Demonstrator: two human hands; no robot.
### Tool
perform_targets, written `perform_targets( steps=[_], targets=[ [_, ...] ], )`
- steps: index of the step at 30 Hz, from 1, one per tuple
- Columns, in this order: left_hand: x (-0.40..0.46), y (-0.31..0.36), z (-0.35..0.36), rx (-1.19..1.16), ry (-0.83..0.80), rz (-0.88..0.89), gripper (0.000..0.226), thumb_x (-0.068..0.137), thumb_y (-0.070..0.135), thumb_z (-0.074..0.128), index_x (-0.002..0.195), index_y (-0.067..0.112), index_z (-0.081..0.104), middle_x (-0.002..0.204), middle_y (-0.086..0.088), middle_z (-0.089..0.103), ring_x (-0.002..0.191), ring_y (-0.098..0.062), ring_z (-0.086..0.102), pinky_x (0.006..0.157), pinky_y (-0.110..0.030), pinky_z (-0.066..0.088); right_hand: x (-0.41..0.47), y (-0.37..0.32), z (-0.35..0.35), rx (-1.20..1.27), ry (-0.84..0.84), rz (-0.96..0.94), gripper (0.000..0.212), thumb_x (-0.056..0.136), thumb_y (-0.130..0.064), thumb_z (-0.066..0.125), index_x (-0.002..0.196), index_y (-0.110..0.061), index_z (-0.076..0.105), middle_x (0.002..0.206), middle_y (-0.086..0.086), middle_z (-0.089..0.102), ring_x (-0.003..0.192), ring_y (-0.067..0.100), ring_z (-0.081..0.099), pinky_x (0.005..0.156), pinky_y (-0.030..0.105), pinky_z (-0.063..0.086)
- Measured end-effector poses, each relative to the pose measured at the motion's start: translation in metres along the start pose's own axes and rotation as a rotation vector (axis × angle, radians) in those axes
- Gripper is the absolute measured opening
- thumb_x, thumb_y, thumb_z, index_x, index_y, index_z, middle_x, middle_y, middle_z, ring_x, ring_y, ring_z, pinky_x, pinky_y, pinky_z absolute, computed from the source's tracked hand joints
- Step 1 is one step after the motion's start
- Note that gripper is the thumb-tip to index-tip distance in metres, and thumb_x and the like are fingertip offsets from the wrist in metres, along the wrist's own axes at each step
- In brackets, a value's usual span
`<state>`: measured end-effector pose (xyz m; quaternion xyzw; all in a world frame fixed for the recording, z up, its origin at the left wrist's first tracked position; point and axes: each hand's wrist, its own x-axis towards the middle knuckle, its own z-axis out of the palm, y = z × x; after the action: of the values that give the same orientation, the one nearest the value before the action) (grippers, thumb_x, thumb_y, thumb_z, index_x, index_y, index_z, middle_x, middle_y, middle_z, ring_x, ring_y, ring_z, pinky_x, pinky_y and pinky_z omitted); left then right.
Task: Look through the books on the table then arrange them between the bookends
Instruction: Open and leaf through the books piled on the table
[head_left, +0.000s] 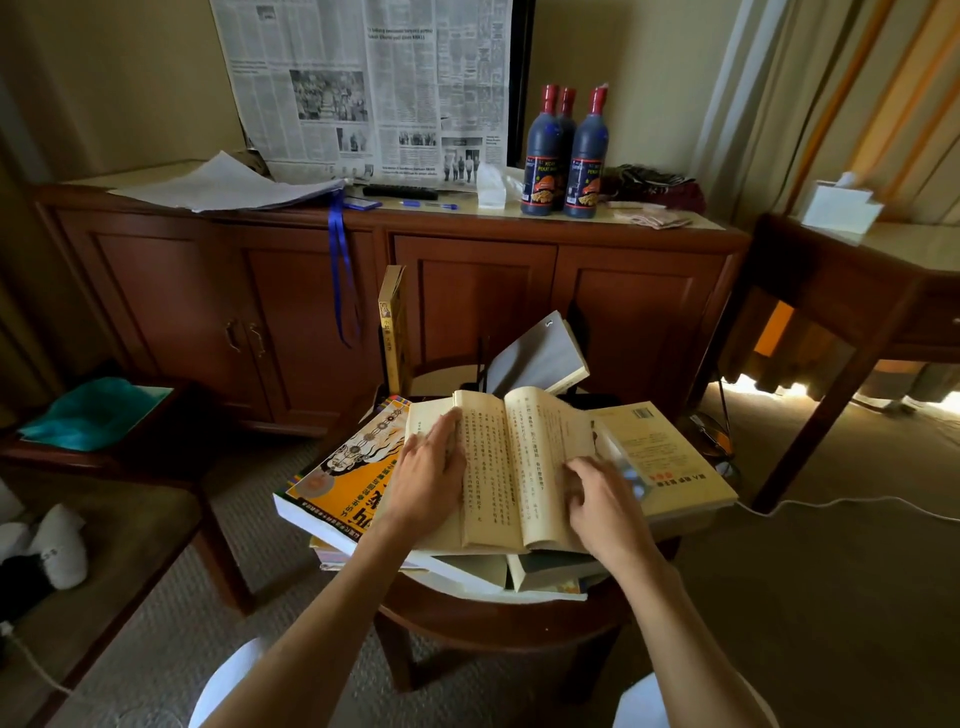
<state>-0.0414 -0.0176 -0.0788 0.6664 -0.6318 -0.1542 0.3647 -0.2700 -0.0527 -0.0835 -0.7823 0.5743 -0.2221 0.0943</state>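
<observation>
An open book (511, 467) with yellowed pages of vertical print lies on a pile of books on the small round wooden table (498, 618). My left hand (428, 475) rests flat on its left page. My right hand (605, 501) curls over the right pages at their outer edge. Under it lie an orange-covered book (343, 473) to the left and a pale yellow book (670, 457) to the right. At the back of the table a thin yellow book (392, 332) stands upright and a grey-covered book (540, 358) leans beside a black bookend (483, 371).
A wooden sideboard (395, 291) stands behind the table, carrying papers, a newspaper, pens and three dark bottles (566, 150). A low chair with teal cloth (88, 410) is at the left. A side table (857, 291) stands at the right, with a white cable on the carpet.
</observation>
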Motion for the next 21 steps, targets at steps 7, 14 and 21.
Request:
perform_targets(
  steps=[7,14,21],
  targets=[
    [0.003,-0.002,-0.003,-0.148,-0.026,-0.067,0.048,0.101,0.04,0.036,0.148,0.035,0.038,0.115,0.011,0.065,0.109,-0.016,0.065,0.095,-0.051,0.055,-0.004,-0.022,-0.021,0.342,-0.259,0.084,0.059,0.094,-0.073,0.031,0.109,-0.022,0.057,0.096,-0.007,0.067,0.085,0.009,0.068,0.077,0.036,0.059],
    [0.008,-0.008,0.001,-0.191,-0.01,-0.107,0.063,0.09,0.069,0.039,0.146,0.038,0.04,0.131,0.001,0.063,0.122,-0.026,0.056,0.102,-0.056,0.047,-0.009,-0.038,0.0,0.185,-0.367,0.164,0.117,0.059,-0.104,0.03,0.142,-0.022,0.04,0.14,0.006,0.034,0.122,0.028,0.048,0.099,0.051,0.05],
    [-0.003,0.011,-0.001,0.09,-0.073,0.003,0.063,0.102,0.063,0.028,0.152,0.027,0.04,0.165,-0.007,0.024,0.153,-0.026,0.02,0.125,-0.047,0.006,-0.01,-0.042,-0.004,0.319,-0.428,0.145,0.115,0.061,-0.095,0.051,0.149,-0.03,0.017,0.144,0.003,0.042,0.119,0.025,0.054,0.097,0.045,0.05]
  ],
)
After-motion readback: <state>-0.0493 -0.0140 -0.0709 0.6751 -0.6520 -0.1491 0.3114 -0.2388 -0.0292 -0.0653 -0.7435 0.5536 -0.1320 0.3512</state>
